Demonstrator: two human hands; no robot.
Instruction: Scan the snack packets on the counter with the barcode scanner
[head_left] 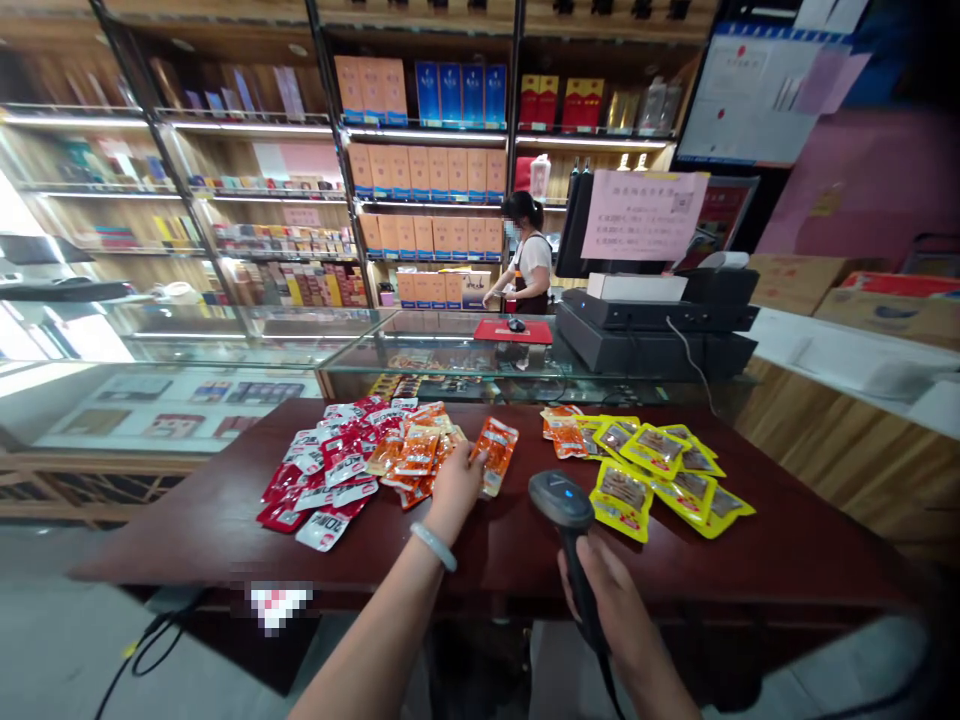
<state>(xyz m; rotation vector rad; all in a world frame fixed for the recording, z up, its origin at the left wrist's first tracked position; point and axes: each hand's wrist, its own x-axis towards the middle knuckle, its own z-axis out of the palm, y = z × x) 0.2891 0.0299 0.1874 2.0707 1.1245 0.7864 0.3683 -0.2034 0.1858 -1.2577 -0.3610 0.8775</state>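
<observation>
My left hand (456, 482) pinches an orange snack packet (495, 455) by its lower left edge, on the dark red table (225, 520). A pale bracelet sits on that wrist. My right hand (611, 600) grips the handle of a dark barcode scanner (561, 500), whose head points toward the packets. A pile of orange packets (416, 455) lies just left of my left hand. Red and white packets (330, 470) spread further left. Yellow packets (660, 475) lie to the right of the scanner.
A glass display counter (360, 350) stands behind the table, with a cash register and monitor (652, 320) at the right. A person in a white top (529, 262) works behind it, in front of shelves of boxed goods. A cable (150, 640) hangs at the table's lower left.
</observation>
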